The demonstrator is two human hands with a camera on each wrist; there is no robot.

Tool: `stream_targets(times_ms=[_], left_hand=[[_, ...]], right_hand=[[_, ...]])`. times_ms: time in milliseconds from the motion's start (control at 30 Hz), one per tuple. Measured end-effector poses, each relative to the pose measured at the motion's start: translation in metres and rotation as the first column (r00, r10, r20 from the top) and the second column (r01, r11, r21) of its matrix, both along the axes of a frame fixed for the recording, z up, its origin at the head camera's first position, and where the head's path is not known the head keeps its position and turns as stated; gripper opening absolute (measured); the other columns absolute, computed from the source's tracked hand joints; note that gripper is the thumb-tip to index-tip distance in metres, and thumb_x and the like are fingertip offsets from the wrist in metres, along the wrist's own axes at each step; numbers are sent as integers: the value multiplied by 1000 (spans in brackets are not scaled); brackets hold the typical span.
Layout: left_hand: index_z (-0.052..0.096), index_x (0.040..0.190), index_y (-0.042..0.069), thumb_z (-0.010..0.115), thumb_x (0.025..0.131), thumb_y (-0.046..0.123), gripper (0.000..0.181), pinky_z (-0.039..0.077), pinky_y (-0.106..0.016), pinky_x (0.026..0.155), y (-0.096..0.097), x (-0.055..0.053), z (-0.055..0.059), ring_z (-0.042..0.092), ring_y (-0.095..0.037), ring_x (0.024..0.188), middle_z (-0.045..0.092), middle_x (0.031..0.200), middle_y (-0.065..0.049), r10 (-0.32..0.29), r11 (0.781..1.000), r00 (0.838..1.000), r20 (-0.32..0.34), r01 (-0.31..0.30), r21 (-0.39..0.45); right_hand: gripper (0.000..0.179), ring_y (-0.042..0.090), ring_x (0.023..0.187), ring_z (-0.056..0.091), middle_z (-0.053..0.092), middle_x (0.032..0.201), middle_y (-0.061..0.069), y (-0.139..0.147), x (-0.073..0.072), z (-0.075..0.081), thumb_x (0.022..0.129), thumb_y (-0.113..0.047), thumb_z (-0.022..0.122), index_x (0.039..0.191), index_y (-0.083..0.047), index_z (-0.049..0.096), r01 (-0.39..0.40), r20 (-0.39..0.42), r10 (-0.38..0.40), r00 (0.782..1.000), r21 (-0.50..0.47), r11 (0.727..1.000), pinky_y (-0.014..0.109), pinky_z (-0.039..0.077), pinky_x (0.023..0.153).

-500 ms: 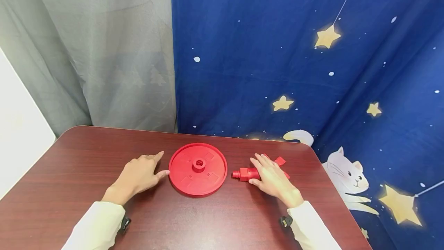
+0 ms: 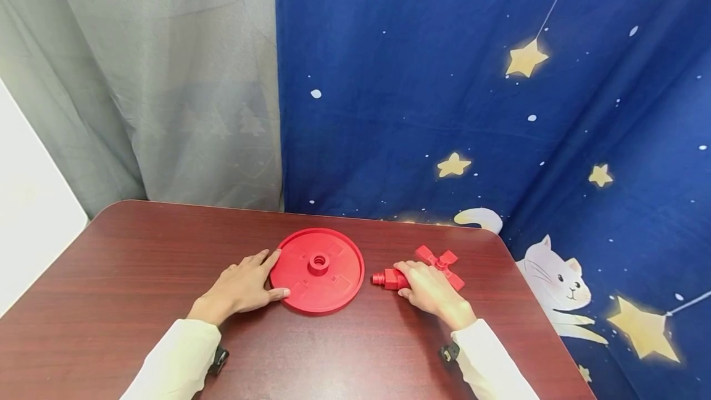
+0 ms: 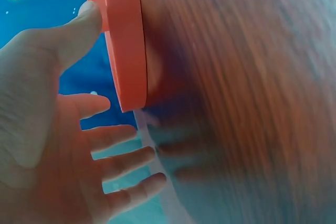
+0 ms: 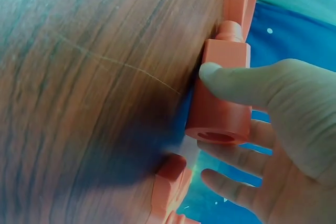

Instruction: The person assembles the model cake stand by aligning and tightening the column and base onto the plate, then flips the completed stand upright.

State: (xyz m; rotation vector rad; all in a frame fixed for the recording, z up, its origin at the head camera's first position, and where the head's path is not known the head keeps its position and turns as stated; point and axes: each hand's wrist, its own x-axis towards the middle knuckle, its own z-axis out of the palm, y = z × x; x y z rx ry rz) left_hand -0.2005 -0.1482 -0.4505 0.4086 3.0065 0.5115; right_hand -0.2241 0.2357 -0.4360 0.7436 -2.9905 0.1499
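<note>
A round red plastic disc (image 2: 341, 267) with a raised rim and a threaded hub in its middle lies flat on the table. My left hand (image 2: 239, 287) is at its left edge, thumb and forefinger spread and touching the rim. In the left wrist view the other fingers (image 3: 128, 161) stand apart from the disc (image 3: 126, 61). To the right, my right hand (image 2: 432, 292) holds a red threaded cylinder (image 2: 391, 279) with a hexagonal collar, lying on its side. The right wrist view shows the thumb across the cylinder (image 4: 223, 111), whose near end is hollow.
A red cross-shaped piece (image 2: 426, 255) lies just behind the right hand. The dark wooden table (image 2: 311, 357) has its far edge against a grey curtain (image 2: 211, 110) and a blue starry curtain (image 2: 389, 110).
My left hand has moved right onto the disc's rim, its fingers spreading. The right hand has drawn back slightly and closed round the cylinder, uncovering more of the cross-shaped piece.
</note>
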Motion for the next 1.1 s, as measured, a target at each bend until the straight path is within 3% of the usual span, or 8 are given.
stream_targets(times_ms=[200, 400, 833, 1100], left_hand=[[40, 151, 6, 71, 79, 61, 96, 41, -68, 99, 1, 0, -5, 44, -49, 131, 45, 146, -26, 1, 1000, 1000, 15, -1, -11], [41, 150, 3, 71, 78, 61, 97, 38, -69, 101, 3, 1, -4, 42, -49, 132, 46, 145, -27, 5, 1000, 999, 38, -5, -8], [37, 149, -5, 76, 77, 57, 103, 39, -68, 101, 8, -2, 1, 40, -49, 132, 45, 147, -24, 23, 1000, 995, 94, -23, -2], [36, 149, -6, 76, 77, 57, 104, 36, -69, 103, 10, -4, 3, 37, -51, 134, 44, 148, -26, 27, 1000, 992, 121, -27, -7]], right_hand=[[51, 26, 107, 65, 68, 116, 6, -2, -6, 1, 79, -21, 84, 126, -11, 65, 3, 19, -2, 1000, -23, 1000, 47, 53, 95], [54, 24, 99, 65, 69, 115, 6, -13, -13, 9, 78, -24, 85, 126, -11, 65, 17, 37, -12, 999, -140, 990, 43, 54, 92], [52, 23, 103, 66, 69, 116, 6, -63, -25, 25, 78, -23, 85, 124, -10, 67, -62, -11, 62, 998, -354, 933, 41, 54, 94], [48, 24, 104, 65, 67, 115, 8, -94, -30, 30, 79, -18, 84, 122, -5, 67, -170, -52, 163, 985, -381, 909, 39, 53, 95]])
